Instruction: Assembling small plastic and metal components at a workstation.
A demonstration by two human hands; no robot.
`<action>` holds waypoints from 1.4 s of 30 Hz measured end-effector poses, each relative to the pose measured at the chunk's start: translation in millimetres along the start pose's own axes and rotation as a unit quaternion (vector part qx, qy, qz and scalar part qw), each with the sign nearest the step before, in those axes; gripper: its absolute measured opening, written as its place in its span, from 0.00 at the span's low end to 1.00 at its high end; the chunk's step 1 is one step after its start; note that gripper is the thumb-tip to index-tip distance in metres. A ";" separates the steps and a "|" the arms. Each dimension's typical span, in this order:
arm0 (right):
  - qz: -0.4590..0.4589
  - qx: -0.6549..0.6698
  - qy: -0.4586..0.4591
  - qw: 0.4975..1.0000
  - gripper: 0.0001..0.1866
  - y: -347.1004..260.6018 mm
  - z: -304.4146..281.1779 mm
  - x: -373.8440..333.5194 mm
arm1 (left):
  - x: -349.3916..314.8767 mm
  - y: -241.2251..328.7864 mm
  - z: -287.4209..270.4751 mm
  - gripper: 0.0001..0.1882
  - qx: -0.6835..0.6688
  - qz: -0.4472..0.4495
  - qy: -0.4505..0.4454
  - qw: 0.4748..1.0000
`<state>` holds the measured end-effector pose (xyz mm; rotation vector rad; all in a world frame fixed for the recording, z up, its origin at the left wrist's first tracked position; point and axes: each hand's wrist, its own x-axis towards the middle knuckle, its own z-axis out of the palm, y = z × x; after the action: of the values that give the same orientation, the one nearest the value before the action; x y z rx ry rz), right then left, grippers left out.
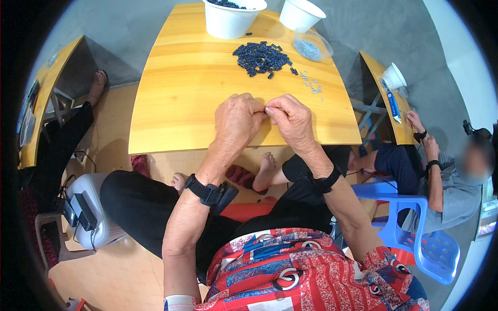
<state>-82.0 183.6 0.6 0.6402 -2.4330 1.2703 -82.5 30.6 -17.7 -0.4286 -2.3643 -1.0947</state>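
Note:
Over the near part of the wooden table (176,114), my left hand (237,118) and my right hand (291,118) meet at the fingertips. Both are closed in a pinch. Whatever sits between the fingers is too small and hidden to name. Beyond them lies a heap of small dark cylindrical pieces (262,58). To its right several thin silvery pins (311,84) are scattered on the wood. A clear shallow container (309,47) holding more small shiny bits stands behind the pins.
A white tub (231,22) filled with dark pieces stands at the table's far edge, beside a second white tub (301,15). At right a person in grey (446,186) sits on a blue plastic chair by another table. A grey-white box (93,212) stands left of my leg.

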 end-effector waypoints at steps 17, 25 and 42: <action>0.061 0.087 0.004 0.994 0.02 9.1 1.1 1.0 | 2.7 -1.3 2.1 0.06 0.012 -0.010 -0.033 0.999; 0.099 0.116 0.010 0.988 0.06 6.1 -9.4 13.1 | 0.6 3.3 -0.8 0.06 -0.010 -0.038 -0.049 0.998; 0.049 0.203 0.002 0.978 0.23 0.9 33.8 72.5 | -2.0 2.7 -1.5 0.06 -0.026 -0.027 -0.053 0.998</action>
<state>-146.4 138.6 15.6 0.6215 -2.2391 1.8299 -79.1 31.0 -16.3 -0.4557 -2.4567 -1.1879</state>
